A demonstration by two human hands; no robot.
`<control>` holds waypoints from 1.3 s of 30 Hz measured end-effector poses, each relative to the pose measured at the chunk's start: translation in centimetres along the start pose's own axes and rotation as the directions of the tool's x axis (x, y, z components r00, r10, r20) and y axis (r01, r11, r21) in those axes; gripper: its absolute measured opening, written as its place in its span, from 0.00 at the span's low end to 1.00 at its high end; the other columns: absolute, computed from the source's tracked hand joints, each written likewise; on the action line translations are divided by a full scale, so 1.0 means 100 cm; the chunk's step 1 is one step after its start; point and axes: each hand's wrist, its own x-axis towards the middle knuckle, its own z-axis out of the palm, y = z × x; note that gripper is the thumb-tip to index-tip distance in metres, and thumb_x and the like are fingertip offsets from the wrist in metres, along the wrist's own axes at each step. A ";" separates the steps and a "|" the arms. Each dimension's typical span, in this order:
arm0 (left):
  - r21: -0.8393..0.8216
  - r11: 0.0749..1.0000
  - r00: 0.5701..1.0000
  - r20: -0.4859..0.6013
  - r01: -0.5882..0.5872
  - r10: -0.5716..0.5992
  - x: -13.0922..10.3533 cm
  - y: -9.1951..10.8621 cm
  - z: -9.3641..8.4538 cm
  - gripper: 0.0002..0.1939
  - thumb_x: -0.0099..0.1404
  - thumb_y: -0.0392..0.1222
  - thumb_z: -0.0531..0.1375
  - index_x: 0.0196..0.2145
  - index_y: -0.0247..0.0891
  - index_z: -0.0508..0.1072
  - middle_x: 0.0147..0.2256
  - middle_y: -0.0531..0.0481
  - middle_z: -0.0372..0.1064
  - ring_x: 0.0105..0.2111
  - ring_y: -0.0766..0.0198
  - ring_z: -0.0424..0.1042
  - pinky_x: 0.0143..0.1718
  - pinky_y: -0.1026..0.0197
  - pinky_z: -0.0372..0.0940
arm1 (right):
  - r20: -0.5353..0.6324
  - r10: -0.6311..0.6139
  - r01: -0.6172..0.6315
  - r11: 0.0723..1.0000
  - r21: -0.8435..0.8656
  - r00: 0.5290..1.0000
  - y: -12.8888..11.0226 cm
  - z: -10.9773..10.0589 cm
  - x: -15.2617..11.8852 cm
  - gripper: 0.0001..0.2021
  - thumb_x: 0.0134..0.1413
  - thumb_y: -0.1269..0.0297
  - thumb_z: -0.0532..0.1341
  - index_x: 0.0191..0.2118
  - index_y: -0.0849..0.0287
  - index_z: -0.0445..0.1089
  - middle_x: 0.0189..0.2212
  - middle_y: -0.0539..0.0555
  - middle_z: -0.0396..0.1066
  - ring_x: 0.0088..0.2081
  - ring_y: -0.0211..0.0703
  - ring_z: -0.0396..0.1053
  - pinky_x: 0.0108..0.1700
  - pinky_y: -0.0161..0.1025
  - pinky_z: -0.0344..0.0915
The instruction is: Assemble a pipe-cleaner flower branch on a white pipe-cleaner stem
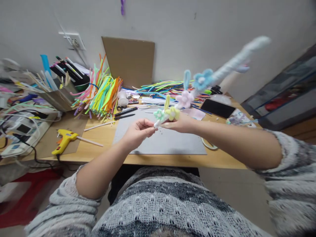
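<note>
Striped knit sweater (160, 200) nearest. Left hand (135, 134): thumb and fingers pinched together at lower tip of white flowered stem (230, 65). Right hand (184, 124): fingers closed about it beside yellow flower (173, 113), partly hidden. Stem slants up rightward, above grey mat (172, 144) on tabletop (160, 160).

Tbh I'm not managing to read any text here. The yellow glue gun (64, 141) is showing a tiny reddish patch too small to make out, the small dark panel (24, 128) at left isn't showing legible digits, and the pens (125, 113) aren't displaying readable brands.
</note>
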 end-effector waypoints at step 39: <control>-0.283 0.854 0.900 0.139 0.437 -0.414 -0.003 -0.008 0.029 0.13 0.45 0.40 0.66 0.28 0.28 0.72 0.18 0.53 0.62 0.15 0.77 0.56 0.14 0.71 0.41 | 0.090 -0.107 0.039 0.832 0.553 0.990 0.032 0.030 0.026 0.12 0.43 0.58 0.62 0.29 0.64 0.72 0.21 0.51 0.67 0.24 0.33 0.63 0.23 0.30 0.59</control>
